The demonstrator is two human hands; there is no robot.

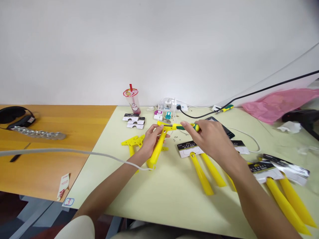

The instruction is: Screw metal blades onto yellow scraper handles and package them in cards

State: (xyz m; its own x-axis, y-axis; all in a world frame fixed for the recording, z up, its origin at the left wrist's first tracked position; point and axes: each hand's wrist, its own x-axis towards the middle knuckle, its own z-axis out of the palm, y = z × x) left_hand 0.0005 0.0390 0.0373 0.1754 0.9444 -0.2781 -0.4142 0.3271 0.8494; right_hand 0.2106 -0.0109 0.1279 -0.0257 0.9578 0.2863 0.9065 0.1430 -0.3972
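Observation:
My left hand [149, 141] is closed around a yellow T-shaped plastic handle [157, 151], held tilted above the table. In my right hand [208, 134] is a screwdriver [183, 126] with a yellow and green grip. Its shaft points left, and its tip is at the head of the yellow handle; whether it sits in a screw is too small to tell. Behind my left hand lie more yellow T-shaped pieces [131, 142], partly hidden by it. Several tiny metal bits, which look like screws [175, 137], are scattered on the tabletop between my hands.
Yellow handles with black-and-white cards [201, 172] lie at the right. A drink cup [134, 103], cards [136, 122], a power strip [183, 107] and a second screwdriver [228, 108] stand or lie toward the wall. A white cable [99, 153] crosses in front of my left forearm.

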